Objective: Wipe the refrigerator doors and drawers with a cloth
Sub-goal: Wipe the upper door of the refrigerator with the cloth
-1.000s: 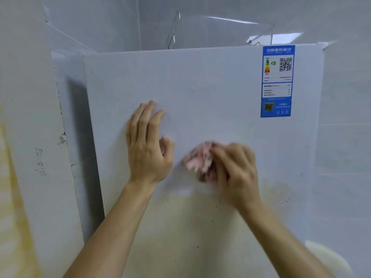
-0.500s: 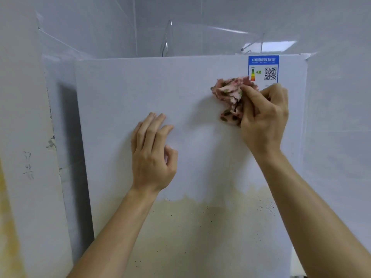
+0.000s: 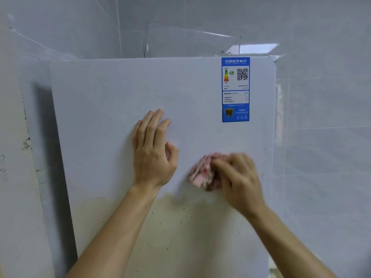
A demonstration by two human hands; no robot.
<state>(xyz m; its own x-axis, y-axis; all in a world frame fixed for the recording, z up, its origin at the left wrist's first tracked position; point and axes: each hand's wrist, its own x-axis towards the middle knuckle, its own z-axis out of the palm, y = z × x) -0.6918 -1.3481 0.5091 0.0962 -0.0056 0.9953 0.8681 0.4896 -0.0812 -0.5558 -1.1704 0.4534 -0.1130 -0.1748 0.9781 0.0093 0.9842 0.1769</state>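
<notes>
Pink patterned cloth, blurred, bunched against white refrigerator door, just above yellowish stain. Right hand fingers curl round it. Left hand flat on door, fingers straight. Blue energy label upper right.

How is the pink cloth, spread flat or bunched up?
Bunched up: the pink cloth shows crumpled folds in the right hand against the refrigerator door.
</notes>
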